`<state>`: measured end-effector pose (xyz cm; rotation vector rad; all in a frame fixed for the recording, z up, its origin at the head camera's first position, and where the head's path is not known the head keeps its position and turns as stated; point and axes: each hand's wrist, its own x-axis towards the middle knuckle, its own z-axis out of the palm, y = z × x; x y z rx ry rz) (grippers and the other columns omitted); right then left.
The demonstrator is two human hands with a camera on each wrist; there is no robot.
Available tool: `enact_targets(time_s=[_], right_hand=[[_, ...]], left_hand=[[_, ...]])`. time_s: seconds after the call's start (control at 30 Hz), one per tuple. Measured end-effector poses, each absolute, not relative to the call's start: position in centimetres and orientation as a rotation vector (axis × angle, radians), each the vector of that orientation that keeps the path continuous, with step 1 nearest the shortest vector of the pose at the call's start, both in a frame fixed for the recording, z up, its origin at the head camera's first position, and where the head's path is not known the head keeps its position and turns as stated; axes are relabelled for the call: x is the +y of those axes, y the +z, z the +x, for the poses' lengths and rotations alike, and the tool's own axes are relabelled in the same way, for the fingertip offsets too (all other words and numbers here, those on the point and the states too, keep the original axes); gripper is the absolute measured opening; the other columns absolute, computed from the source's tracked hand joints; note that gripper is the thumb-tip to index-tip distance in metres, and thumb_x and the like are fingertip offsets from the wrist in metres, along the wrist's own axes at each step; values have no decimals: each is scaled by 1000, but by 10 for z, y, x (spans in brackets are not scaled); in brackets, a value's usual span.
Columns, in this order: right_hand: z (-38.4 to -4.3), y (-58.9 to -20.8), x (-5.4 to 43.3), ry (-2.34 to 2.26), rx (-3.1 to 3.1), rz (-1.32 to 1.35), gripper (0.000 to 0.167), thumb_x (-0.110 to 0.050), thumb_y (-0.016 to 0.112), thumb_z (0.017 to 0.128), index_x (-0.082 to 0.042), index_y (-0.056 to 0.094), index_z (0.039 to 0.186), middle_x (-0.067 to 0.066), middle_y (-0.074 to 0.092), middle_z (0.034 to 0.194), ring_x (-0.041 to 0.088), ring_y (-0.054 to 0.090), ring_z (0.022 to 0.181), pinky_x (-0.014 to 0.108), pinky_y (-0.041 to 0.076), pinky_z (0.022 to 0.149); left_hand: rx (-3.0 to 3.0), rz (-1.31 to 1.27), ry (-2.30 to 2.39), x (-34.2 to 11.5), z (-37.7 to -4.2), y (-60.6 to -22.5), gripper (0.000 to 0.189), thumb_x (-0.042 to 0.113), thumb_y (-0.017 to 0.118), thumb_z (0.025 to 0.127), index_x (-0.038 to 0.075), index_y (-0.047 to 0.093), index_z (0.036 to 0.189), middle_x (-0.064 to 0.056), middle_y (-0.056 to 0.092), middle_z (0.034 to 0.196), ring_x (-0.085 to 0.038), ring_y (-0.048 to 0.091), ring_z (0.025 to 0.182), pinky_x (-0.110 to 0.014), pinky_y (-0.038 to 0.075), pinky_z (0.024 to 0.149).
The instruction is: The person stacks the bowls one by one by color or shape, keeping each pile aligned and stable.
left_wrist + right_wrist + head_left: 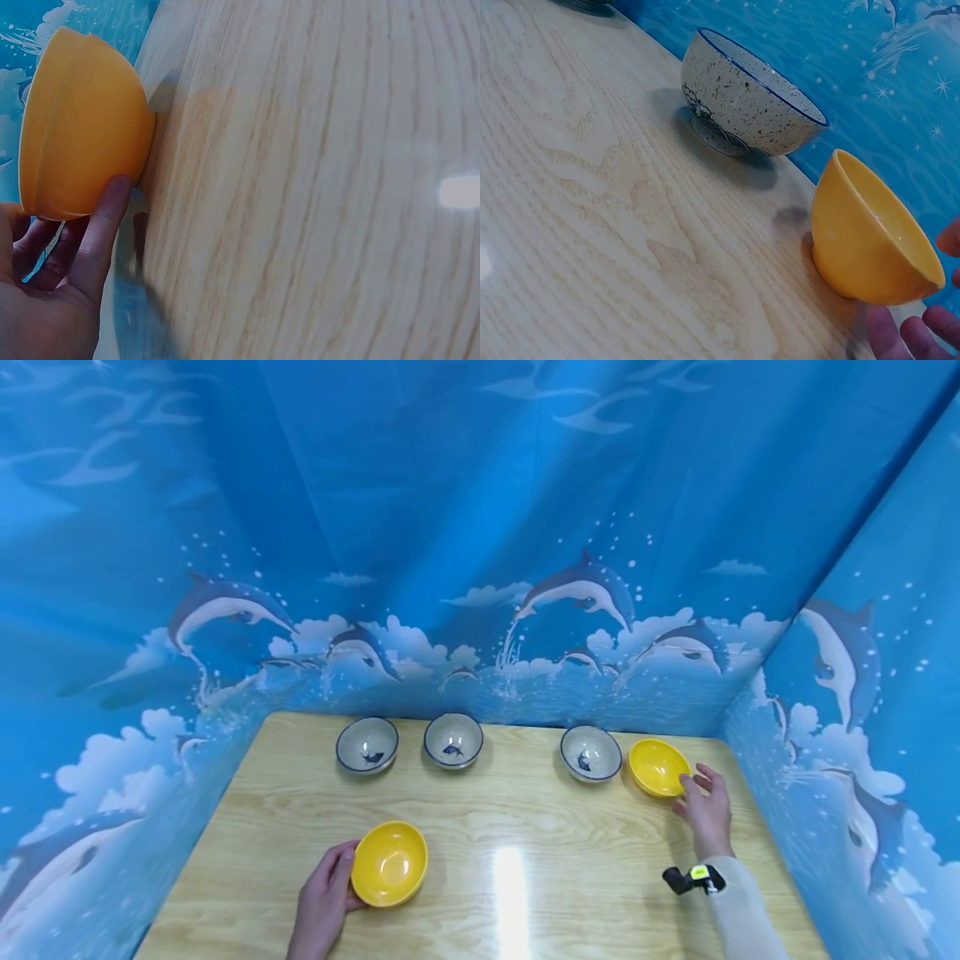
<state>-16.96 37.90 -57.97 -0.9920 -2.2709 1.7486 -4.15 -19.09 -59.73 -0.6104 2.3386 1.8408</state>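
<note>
My left hand (324, 892) grips a yellow bowl (390, 864) by its left side, near the front of the table. In the left wrist view its fingers (101, 240) reach under the wall of that bowl (90, 127), the thumb by the rim. At the back right, my right hand (707, 806) is beside a second yellow bowl (658, 768). Its relaxed fingers (885, 334) lie close by the rim and underside of this bowl (866, 232) in the right wrist view. A speckled, blue-rimmed bowl (591, 753) stands just left of it.
Two more blue-rimmed bowls with fish drawings, one at the left (367, 745) and one nearer the middle (453, 741), stand along the back edge of the wooden table (585, 860). A blue dolphin-print curtain (450, 568) hangs behind and at both sides.
</note>
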Motion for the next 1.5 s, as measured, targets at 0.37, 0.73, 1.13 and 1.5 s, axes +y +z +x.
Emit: enact_targets(time_s=[0.37, 0.73, 1.13, 1.5], right_hand=[[-173, -585, 371, 1887, -2252, -984, 74, -23, 47, 116, -23, 6, 177, 30, 15, 176, 39, 51, 136, 22, 67, 82], [-173, -590, 367, 1963, -2192, -954, 75, -8, 40, 114, -25, 2, 177, 28, 6, 179, 44, 38, 152, 22, 67, 88], [-171, -590, 367, 1997, -2145, -958, 74, -5, 34, 113, -27, 5, 177, 28, 11, 177, 44, 38, 153, 24, 66, 93], [-163, -582, 365, 2003, -2099, -948, 73, -5, 36, 113, -25, 7, 177, 26, 10, 178, 42, 37, 153, 28, 66, 98]], left_hand=[[2339, -616, 1827, -191, -42, -595, 57, 47, 42, 118, 4, 56, 154, -29, 59, 154, -19, 74, 100, -32, 69, 70], [2336, -621, 1820, -191, -41, -594, 57, 47, 42, 118, 5, 56, 154, -29, 59, 154, -19, 75, 97, -31, 69, 70], [2343, -611, 1844, -191, -41, -596, 56, 46, 43, 118, 3, 56, 153, -29, 60, 153, -19, 75, 100, -32, 69, 70], [2342, -626, 1823, -191, -42, -596, 57, 46, 43, 118, 4, 56, 153, -29, 59, 154, -22, 75, 104, -32, 69, 70]])
